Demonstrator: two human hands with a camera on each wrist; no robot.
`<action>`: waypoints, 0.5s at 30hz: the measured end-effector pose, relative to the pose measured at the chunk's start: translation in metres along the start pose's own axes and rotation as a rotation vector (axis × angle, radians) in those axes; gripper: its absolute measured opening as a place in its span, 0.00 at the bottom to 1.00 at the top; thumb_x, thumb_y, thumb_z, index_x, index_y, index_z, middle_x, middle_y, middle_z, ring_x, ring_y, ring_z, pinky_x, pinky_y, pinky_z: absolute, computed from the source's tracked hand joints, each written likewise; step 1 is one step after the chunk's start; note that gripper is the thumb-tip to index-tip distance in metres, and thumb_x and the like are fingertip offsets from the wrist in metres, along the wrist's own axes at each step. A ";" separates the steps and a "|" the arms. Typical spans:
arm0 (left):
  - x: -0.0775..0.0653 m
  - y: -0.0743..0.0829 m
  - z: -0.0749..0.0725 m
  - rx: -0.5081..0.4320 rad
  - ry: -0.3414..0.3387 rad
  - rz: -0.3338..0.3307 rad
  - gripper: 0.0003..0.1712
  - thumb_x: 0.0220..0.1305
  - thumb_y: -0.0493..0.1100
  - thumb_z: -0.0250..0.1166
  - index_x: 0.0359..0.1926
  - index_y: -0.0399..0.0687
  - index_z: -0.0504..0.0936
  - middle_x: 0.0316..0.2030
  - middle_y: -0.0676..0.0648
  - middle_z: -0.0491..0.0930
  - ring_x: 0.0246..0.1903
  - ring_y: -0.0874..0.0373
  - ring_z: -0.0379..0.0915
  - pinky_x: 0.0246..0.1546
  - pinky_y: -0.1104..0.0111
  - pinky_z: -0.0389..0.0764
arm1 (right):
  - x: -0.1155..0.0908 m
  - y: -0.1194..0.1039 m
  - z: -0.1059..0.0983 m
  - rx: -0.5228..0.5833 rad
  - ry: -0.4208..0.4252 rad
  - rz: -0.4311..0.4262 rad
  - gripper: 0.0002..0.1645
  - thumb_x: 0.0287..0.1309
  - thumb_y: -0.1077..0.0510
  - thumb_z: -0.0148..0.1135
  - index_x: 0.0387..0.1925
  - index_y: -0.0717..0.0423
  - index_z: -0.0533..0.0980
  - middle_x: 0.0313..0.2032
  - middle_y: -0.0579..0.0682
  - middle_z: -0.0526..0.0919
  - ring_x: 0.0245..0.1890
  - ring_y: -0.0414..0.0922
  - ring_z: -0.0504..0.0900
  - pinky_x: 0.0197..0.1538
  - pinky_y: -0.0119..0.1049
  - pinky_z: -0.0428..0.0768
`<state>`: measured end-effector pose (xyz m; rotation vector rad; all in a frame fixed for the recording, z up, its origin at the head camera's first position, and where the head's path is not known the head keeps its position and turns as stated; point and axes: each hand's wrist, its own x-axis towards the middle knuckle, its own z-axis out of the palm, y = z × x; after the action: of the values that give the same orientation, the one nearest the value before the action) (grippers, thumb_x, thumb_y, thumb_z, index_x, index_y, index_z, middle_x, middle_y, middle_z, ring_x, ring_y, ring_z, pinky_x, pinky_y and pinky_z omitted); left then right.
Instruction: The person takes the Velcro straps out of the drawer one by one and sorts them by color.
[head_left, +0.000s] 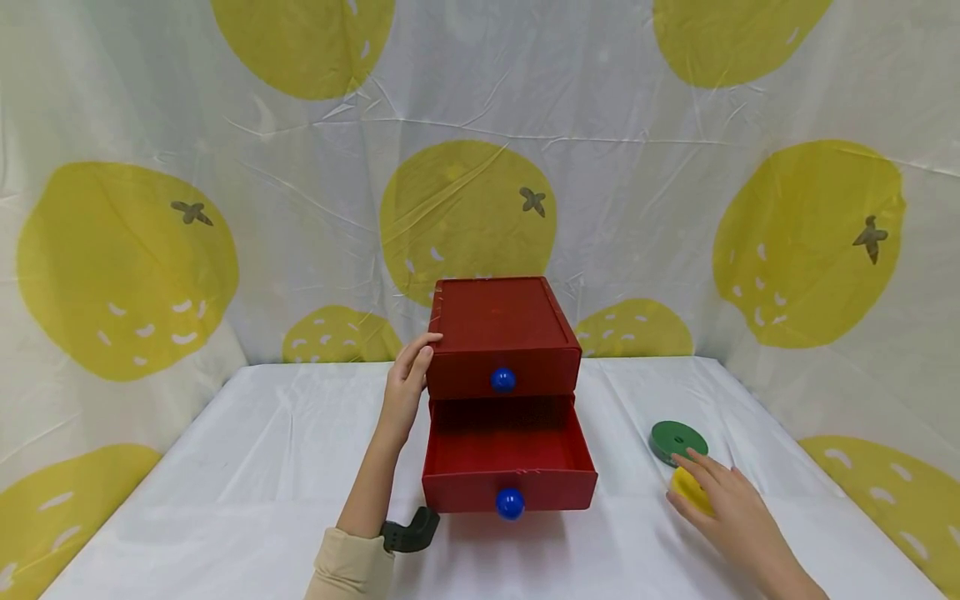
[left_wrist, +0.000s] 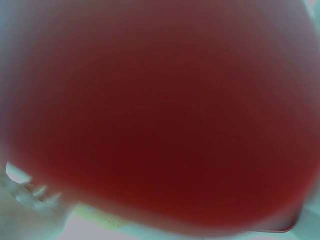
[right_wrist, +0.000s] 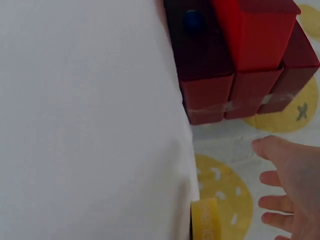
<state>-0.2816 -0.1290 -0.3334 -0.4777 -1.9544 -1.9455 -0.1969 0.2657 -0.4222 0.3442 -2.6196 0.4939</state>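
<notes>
A red two-tone drawer box [head_left: 502,312] stands mid-table, its lower drawer [head_left: 510,492] pulled out and bare inside. Blue knobs [head_left: 503,380] mark the drawer fronts. My left hand [head_left: 405,387] rests against the box's upper left side, fingertips at the top edge; the left wrist view is mostly blurred red, with part of the hand at lower left. Over a yellow round piece [head_left: 692,492] hovers my right hand [head_left: 731,512], thumb and fingers spread around it. In the right wrist view the fingers stand apart from that yellow piece [right_wrist: 206,220], which bears pale lettering. Right behind it lies a green disc [head_left: 678,440] with a small centre hole.
A white cloth [head_left: 322,433] covers the table. Behind and at both sides hangs a pale curtain [head_left: 315,200] printed with yellow fruit. A dark band with a bulky piece [head_left: 411,531] sits on my left wrist, near the drawer's front left corner.
</notes>
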 end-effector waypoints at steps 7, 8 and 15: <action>0.000 0.001 -0.001 0.018 0.001 -0.022 0.18 0.69 0.48 0.48 0.56 0.51 0.72 0.55 0.51 0.66 0.46 0.58 0.64 0.42 0.67 0.69 | 0.005 -0.032 -0.008 0.048 0.150 -0.122 0.29 0.46 0.54 0.67 0.53 0.52 0.73 0.52 0.55 0.76 0.52 0.54 0.70 0.69 0.33 0.47; -0.001 0.005 0.000 0.023 0.000 -0.024 0.18 0.69 0.47 0.47 0.56 0.49 0.72 0.56 0.50 0.66 0.46 0.58 0.64 0.43 0.67 0.68 | 0.006 -0.035 -0.009 0.050 0.178 -0.151 0.29 0.45 0.55 0.68 0.53 0.52 0.73 0.51 0.54 0.76 0.51 0.52 0.70 0.68 0.26 0.45; -0.009 0.026 0.005 0.041 -0.004 -0.025 0.19 0.70 0.43 0.45 0.57 0.42 0.70 0.56 0.47 0.65 0.47 0.60 0.63 0.45 0.68 0.68 | 0.015 -0.058 -0.011 0.102 0.373 -0.390 0.25 0.58 0.46 0.56 0.53 0.55 0.74 0.48 0.53 0.78 0.49 0.45 0.70 0.66 0.20 0.47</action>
<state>-0.2615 -0.1235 -0.3149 -0.4487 -2.0075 -1.9165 -0.1875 0.2150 -0.3897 0.7049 -2.1050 0.5010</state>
